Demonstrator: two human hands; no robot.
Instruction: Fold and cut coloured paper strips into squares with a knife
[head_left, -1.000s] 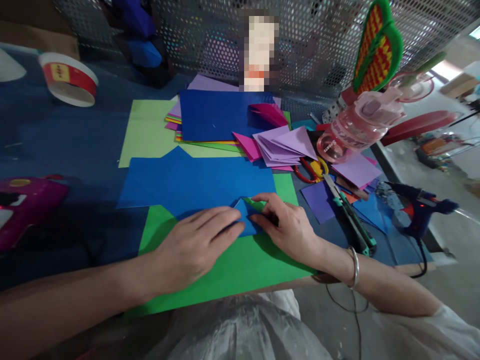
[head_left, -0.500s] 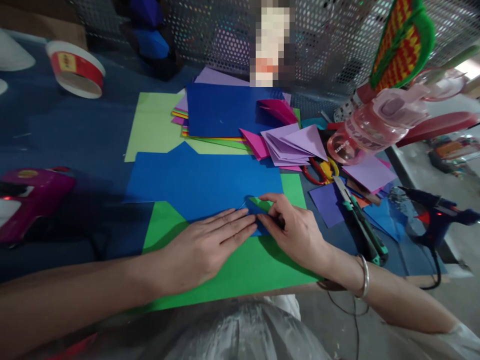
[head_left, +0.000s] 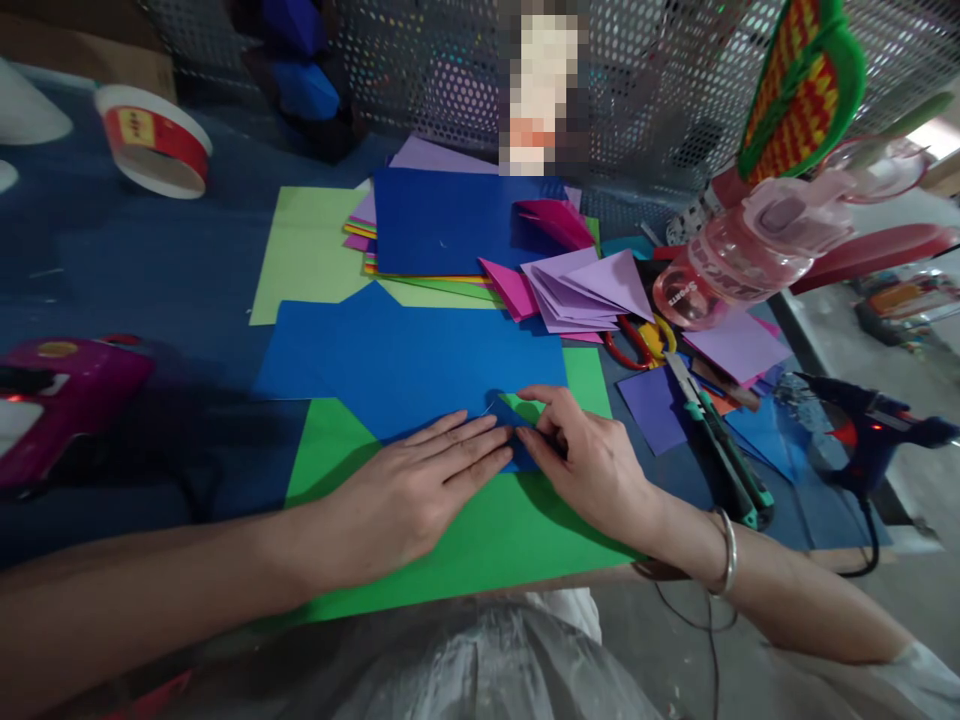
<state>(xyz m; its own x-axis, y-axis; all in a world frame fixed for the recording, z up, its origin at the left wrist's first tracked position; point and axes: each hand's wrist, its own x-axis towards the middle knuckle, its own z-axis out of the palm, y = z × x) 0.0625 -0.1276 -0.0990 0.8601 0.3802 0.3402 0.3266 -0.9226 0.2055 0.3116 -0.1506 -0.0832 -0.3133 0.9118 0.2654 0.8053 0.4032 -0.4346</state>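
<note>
Meanwhile, at a cluttered counter (head_left: 150, 290), both hands meet over a small blue paper piece (head_left: 517, 455) lying on a green sheet (head_left: 480, 540). The left hand (head_left: 420, 490) lies flat, fingers spread, pressing the piece down; the right hand (head_left: 592, 460) pinches its edge between thumb and fingertips. Just beyond lies a large blue sheet (head_left: 405, 360); folded purple triangles (head_left: 592, 285), scissors (head_left: 637, 345), a utility knife (head_left: 720, 440) and a glue gun (head_left: 870, 425) sit to the right.
</note>
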